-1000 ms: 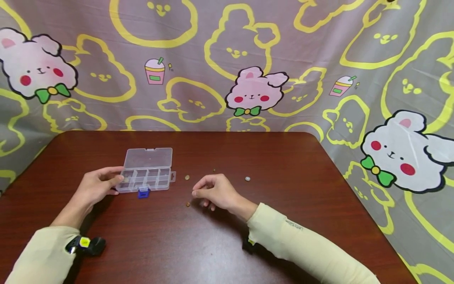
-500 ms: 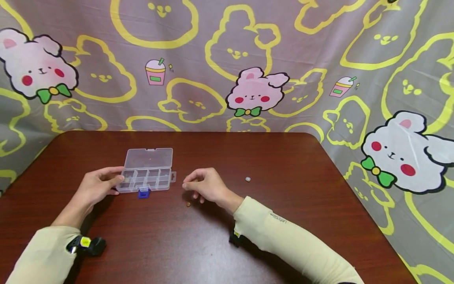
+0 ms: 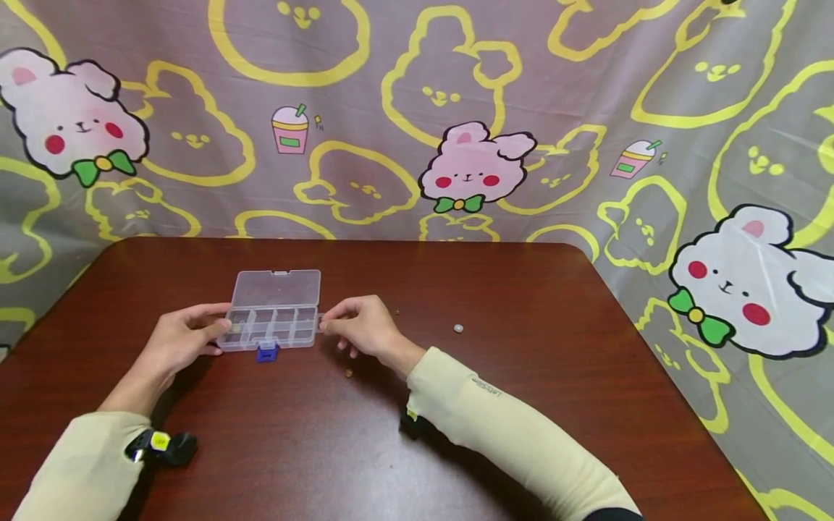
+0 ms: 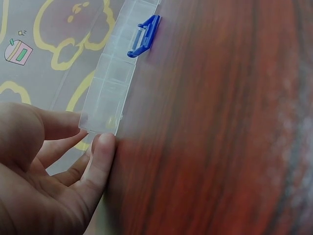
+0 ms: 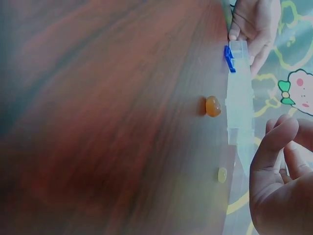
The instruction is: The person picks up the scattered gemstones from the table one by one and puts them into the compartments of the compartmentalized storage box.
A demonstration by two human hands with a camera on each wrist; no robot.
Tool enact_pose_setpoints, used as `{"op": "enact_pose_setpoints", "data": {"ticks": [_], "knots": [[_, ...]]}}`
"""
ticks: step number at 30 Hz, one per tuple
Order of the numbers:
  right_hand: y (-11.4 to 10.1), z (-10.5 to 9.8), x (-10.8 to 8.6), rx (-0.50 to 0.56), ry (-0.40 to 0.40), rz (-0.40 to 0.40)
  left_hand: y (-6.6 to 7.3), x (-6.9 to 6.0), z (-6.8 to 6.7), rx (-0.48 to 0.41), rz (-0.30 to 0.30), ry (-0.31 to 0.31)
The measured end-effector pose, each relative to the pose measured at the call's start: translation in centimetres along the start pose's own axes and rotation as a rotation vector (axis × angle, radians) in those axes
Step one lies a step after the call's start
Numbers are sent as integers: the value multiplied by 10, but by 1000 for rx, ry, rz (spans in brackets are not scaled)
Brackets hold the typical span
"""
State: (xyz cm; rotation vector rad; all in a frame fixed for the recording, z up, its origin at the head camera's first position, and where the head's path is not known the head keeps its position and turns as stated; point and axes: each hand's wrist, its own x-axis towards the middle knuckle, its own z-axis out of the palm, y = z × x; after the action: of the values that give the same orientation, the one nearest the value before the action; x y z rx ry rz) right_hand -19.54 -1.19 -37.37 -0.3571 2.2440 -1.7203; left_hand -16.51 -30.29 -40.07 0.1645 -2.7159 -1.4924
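Note:
A clear plastic compartment box stands on the table with its lid up and its blue latch turned down. My left hand grips its left end between thumb and fingers. A small yellowish thing shows in the compartment beside that hand. At the box's right end is my right hand, thumb and index fingertip brought together near the hanging tab. In the right wrist view these fingertips look raised above the box; whether something small is between them is hidden. An orange bead-like stone lies in front of the box.
A pale yellowish stone lies beyond the box's right end in the right wrist view. Farther right on the brown table is a whitish stone, and a tiny dark one sits behind my right hand. A patterned curtain hangs behind.
My right hand has moved left and slightly away from me, up to the box's right end, covering the spot where a pale stone lay. My left hand keeps its grip.

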Motion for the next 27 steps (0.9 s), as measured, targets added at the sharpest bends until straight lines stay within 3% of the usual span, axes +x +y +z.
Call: {"op": "enact_pose_setpoints", "data": {"ticks": [27], "knots": [[-19,45,40,-12,30,17,1,-1,1,-18,10,16]]}}
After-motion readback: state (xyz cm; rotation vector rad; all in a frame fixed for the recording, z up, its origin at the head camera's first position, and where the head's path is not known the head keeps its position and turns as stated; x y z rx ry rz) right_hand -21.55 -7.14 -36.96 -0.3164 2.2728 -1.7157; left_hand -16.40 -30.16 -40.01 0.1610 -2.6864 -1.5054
